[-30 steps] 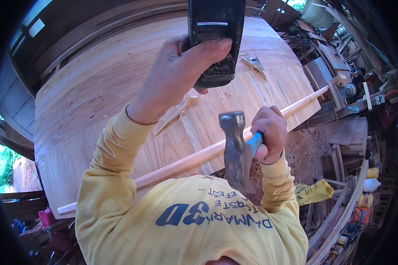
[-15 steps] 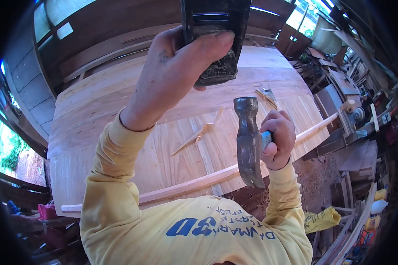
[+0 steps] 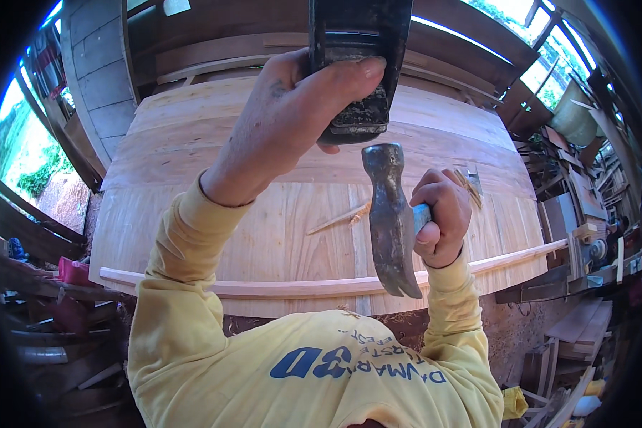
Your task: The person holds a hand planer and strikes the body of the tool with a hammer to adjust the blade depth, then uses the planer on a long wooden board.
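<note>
Left hand [image 3: 303, 96]: its grip is clenched on a black plane [image 3: 360, 51], the thumb lying across the slotted face; most of the fingers are hidden behind the body.
Black plane: held up before the desk's far edge, its top cut off by the view.
Right hand [image 3: 442, 214]: its grip is curled fully round the blue handle of a claw hammer [image 3: 390, 217], thumb folded near the head.
Claw hammer: head over the right half of the desk, claws toward the near edge, striking face toward the far edge.
Wooden strip [image 3: 321, 287]: runs along the desk's near edge, from the near left corner toward the right edge; the hammer's claws overlap it in view, and whether they touch I cannot tell.
Desk [image 3: 264, 207]: broad, of joined pale boards; a thin stick [image 3: 339, 218] lies about mid-desk.
Drum [image 3: 574, 120]: rounded, dull green, beyond the far right corner; contents hidden.
White bottle [image 3: 587, 406]: off the near right corner; contents unclear.
</note>
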Motion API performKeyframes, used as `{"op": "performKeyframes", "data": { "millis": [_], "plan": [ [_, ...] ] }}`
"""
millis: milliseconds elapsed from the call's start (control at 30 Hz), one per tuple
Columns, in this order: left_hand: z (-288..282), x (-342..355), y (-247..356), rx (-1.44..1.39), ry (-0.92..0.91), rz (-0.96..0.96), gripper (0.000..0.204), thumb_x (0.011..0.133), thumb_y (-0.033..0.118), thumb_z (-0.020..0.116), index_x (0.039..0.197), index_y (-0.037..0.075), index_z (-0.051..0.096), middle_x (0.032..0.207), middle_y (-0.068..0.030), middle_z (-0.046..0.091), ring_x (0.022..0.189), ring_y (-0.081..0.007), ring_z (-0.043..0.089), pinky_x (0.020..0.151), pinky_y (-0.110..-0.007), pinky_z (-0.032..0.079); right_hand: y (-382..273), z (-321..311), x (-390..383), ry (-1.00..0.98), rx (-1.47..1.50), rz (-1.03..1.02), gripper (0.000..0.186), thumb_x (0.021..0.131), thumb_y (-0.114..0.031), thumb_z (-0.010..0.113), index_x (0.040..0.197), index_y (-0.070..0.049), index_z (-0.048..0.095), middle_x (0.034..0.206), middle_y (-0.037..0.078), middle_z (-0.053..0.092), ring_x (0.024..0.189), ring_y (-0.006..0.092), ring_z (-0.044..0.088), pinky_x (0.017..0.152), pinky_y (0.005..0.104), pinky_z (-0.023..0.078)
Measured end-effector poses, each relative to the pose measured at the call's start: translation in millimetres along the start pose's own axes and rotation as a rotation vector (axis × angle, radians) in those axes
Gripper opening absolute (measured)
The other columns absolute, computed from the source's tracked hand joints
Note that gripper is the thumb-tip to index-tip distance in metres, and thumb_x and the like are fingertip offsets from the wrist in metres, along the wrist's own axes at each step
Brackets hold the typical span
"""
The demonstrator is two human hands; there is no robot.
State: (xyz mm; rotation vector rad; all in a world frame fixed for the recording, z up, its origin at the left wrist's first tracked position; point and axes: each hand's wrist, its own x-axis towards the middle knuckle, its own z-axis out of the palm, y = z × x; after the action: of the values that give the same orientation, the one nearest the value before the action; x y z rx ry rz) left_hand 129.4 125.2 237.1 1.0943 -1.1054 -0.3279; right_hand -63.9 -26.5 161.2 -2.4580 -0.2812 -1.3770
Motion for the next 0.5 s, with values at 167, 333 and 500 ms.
{"op": "performKeyframes", "data": {
  "millis": [167,333,500],
  "plan": [
    [2.9,-6.2,-3.4,0.084,0.029,0.071,0.041,0.093,0.046,0.071,0.098,0.005,0.075,0.078,0.0001,0.071,0.066,-0.006,0.066,0.049,-0.021,0.047,7.0,2.8,1.9,-0.001,-0.005,-0.006,0.062,0.097,-0.07,0.05,0.082,-0.009,0.052,0.066,0.004,0.049,0.054,0.023,0.048,0.057,0.0364,0.036],
    [4.4,-5.1,1.3,0.017,0.002,-0.113,0.044,0.092,0.049,0.071,0.099,0.006,0.074,0.081,0.0002,0.071,0.069,-0.0057,0.066,0.05,-0.021,0.048,5.9,1.0,0.8,0.058,-0.015,0.074,0.059,0.101,-0.065,0.048,0.081,-0.009,0.052,0.066,0.004,0.049,0.054,0.0235,0.048,0.056,0.0362,0.035],
    [-4.7,-0.5,-15.1,0.162,-0.146,0.051,0.031,0.102,0.021,0.061,0.126,0.001,0.065,0.107,-0.0092,0.071,0.092,-0.0158,0.073,0.059,-0.03,0.06,-2.0,-6.3,-5.0,-0.006,-0.008,-0.04,0.06,0.1,-0.066,0.049,0.081,-0.009,0.052,0.065,0.004,0.049,0.053,0.0232,0.048,0.056,0.0366,0.035]
  ]
}}
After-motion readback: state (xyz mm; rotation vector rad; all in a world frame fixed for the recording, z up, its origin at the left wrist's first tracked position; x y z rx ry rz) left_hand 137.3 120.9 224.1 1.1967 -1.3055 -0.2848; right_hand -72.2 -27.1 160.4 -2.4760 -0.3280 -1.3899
